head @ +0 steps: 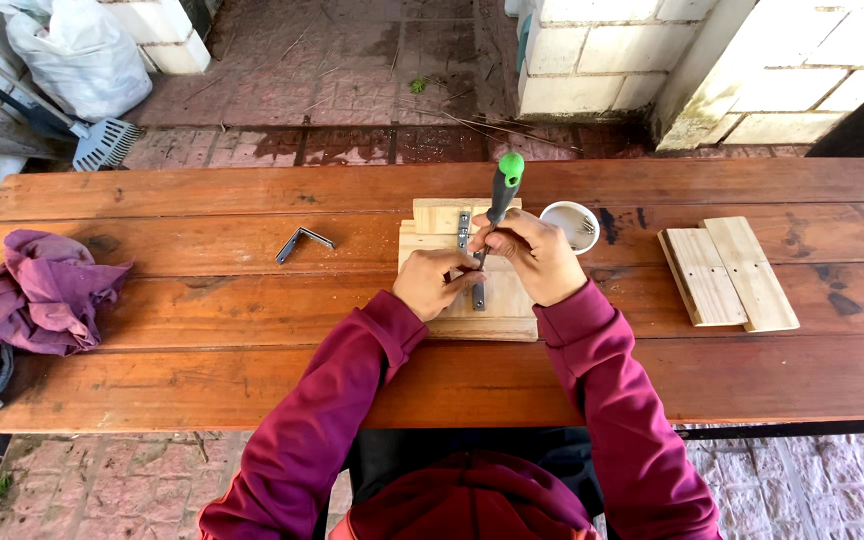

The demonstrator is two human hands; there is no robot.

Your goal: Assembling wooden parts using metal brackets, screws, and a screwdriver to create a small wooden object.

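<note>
Wood block (512, 300) sits mid-bench (202, 340), cup (570, 225) just beside, open room L; your R hand (537, 258) fingers grip screwdriver (502, 190), L hand (432, 282) fingers pinch bracket (478, 296)

The surface (202, 340) is reddish-brown wood. The screwdriver (503, 190) has a black handle with a green cap. Pale pine boards (727, 272) lie near the right edge, a purple cloth (47, 290) at the left edge, and a white cup (570, 222) mid-surface. Both sleeves (612, 400) are maroon.
</note>
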